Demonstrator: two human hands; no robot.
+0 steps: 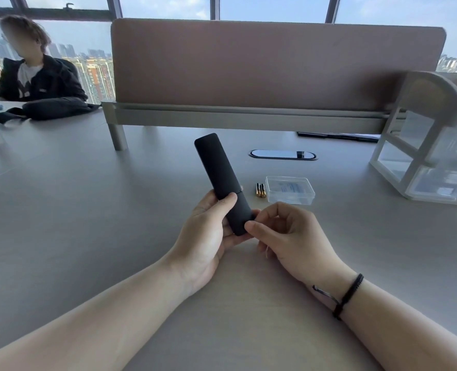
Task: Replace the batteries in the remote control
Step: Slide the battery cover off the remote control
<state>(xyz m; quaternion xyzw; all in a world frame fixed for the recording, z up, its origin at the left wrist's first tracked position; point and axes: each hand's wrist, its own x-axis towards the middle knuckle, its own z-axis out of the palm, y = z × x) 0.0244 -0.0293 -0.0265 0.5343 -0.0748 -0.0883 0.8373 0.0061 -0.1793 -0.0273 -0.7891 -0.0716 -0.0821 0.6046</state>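
Observation:
A slim black remote control [218, 172] is held above the table, back side up, its far end tilted away and to the left. My left hand [208, 231] grips its lower half, thumb across the back near the seam of the battery cover. My right hand [283, 231] pinches the remote's near end with thumb and forefinger. Two small gold-and-black batteries [260, 190] lie side by side on the grey table [88, 210], just right of the remote.
A clear plastic box [290, 189] with a lid sits right of the batteries. A white drawer organiser [430, 145] stands at the far right. A brown desk divider [270, 68] runs across the back, a cable port [282, 154] before it. A person in black [37, 76] sits far left.

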